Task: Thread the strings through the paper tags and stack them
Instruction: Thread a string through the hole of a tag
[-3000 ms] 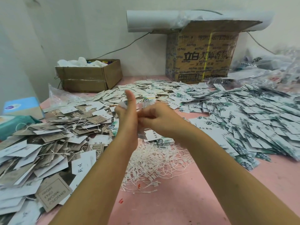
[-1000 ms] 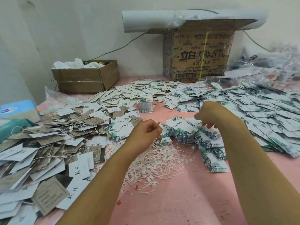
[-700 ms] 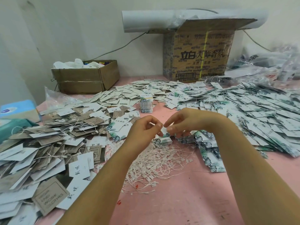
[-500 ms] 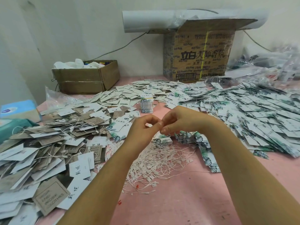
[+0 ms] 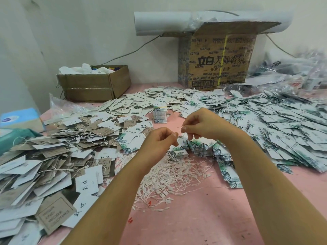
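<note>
A person's two bare forearms reach forward over a pink table [image 5: 203, 223] covered in paper tags. The left hand [image 5: 159, 141] and right hand [image 5: 203, 123] are raised just above the tabletop, close together but not touching. Both have their fingers curled. Thumb and forefinger of each hand pinch a thin white string [image 5: 183, 133], which runs on a short slant between them. Whether a tag hangs on it cannot be told.

Directly below the hands lies a tangled heap of loose white strings [image 5: 169, 175]. To the right, a wide pile of leaf-printed tags [image 5: 283, 124] spreads toward the table's edge, some lying just under the right wrist. To the left is a heap of brown and white tags [image 5: 53, 152] with strings already through them. Beyond the hands stands a small banded stack of tags [image 5: 160, 114].

Against the back wall are a tall printed cardboard carton [image 5: 217, 59] with a white paper roll [image 5: 159, 23] lying on top of it, and a low open cardboard box [image 5: 95, 84]. A blue tissue box [image 5: 19, 118] is at the far left.
</note>
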